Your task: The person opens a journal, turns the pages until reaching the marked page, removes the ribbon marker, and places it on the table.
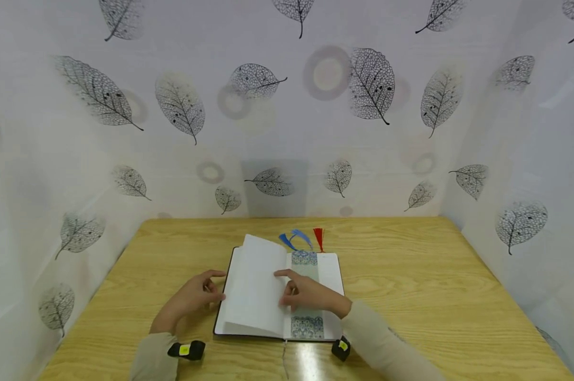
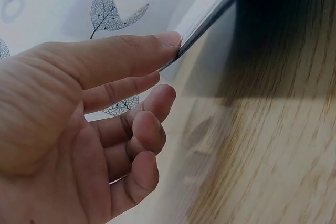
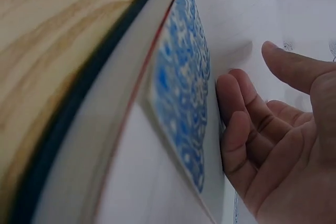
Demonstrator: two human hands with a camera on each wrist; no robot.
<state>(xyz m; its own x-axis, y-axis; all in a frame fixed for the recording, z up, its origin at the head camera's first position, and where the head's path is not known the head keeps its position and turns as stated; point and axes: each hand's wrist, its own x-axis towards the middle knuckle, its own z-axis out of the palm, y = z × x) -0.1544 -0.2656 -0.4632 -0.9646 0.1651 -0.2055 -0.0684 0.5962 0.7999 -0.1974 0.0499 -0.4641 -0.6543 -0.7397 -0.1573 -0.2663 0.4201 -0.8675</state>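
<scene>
An open notebook with a dark cover lies on the table. One of its white leaves is raised over the left side, its top corner sticking up past the cover. A pale bookmark with blue patterned ends lies along the right page. My left hand is at the notebook's left edge, thumb and index finger spread apart; the thumb touches the edge in the left wrist view. My right hand lies over the bookmark, index finger stretched to the raised leaf, other fingers loosely bent.
Blue tassels and a red tassel stick out beyond the notebook's top edge. A thin grey ribbon trails from the bottom of its spine. The wooden table meets a leaf-patterned white covering at the back and sides.
</scene>
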